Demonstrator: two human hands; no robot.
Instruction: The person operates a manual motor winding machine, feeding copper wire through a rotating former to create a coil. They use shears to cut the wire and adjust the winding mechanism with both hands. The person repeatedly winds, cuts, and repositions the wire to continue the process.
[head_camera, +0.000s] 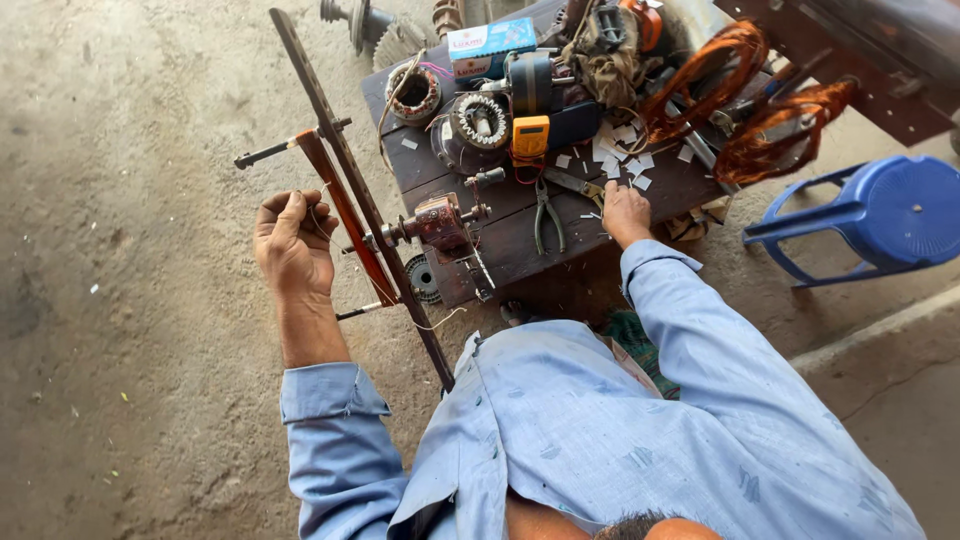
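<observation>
My left hand is out over the bare concrete floor, to the left of the low wooden bench. Its fingers are curled together into a loose fist, thumb laid along the top, pinching a thin wire that runs off toward the winding frame; the wire is too fine for me to follow all the way. Just right of that hand stands the winding frame, a long dark bar tilted from far left to near right, with a reddish-brown wooden former fixed across it and short metal pegs sticking out at its ends. The frame sits on the shaft of a small hand winder, a rusty geared block clamped at the near-left edge of the bench.

Further right on the bench lie a pair of pliers with dark handles, and beyond them, toward the far side, a yellow multimeter, two motor stators and a small blue and white carton. Scraps of white paper are scattered beside them. My right hand rests on the near edge of the bench, just right of the pliers, fingers together and pointing down at the wood near the scraps; whether they grip anything I cannot tell. Coils of copper wire are heaped at the far right, and a blue plastic stool stands on the floor past the bench.
</observation>
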